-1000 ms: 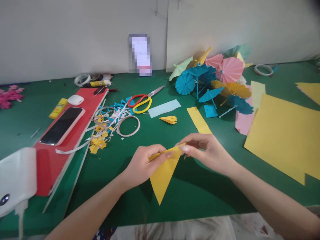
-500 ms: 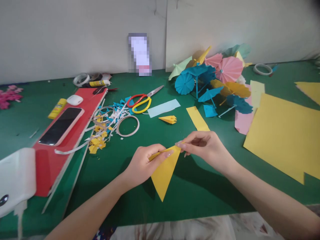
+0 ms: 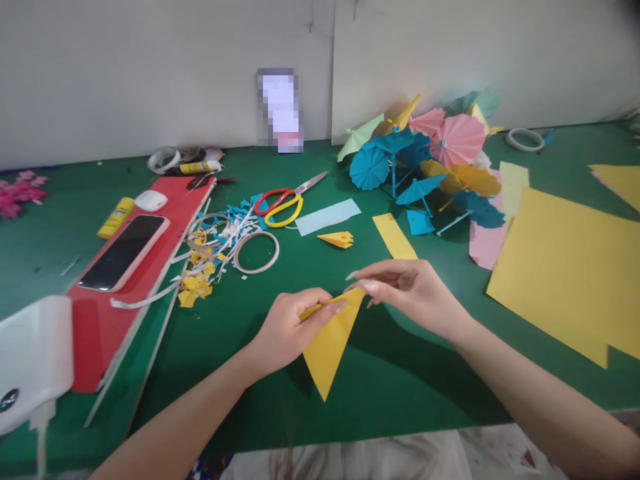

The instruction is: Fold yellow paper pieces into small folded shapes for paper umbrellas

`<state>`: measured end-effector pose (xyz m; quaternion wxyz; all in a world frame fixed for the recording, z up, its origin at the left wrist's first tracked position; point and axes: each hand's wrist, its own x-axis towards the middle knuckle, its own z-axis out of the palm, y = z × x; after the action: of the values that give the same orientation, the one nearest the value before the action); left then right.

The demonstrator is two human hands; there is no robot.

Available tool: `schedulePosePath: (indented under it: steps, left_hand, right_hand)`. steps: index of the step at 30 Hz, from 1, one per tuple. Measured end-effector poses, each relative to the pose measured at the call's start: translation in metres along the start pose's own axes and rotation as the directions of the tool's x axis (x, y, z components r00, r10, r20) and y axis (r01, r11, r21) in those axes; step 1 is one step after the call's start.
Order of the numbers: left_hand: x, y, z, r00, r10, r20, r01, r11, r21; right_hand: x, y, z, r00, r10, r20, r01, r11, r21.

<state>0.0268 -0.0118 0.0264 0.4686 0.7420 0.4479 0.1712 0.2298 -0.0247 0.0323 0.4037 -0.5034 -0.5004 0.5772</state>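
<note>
The left hand (image 3: 290, 328) hides part of the yellow paper (image 3: 327, 357).

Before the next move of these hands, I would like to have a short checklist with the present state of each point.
1. Left hand holding the pointed yellow paper: ok.
2. Right hand at the paper's upper right corner: ok.
3. Right hand firmly pinching that corner: cannot tell.
4. Paper's edges exactly aligned: cannot tell, partly covered.
5. Scissors apart from the hands: ok.
6. Paper scraps apart from the held paper: ok.
</note>
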Motion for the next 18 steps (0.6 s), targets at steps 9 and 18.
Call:
schedulePosePath:
  steps: [9,18]
  left_hand:
    - [0.000,-0.002,0.003,1.000,0.009,0.001,-0.009,1.000,0.028]
    - [0.000,-0.005,0.003,0.999,0.033,-0.007,-0.032,0.995,0.091]
  right_hand:
    - [-0.003,0.007,0.006,0.998,-0.058,-0.013,0.055,0.986,-0.157]
    - [-0.001,0.011,0.004,0.996,-0.059,0.066,0.074,0.962,-0.261]
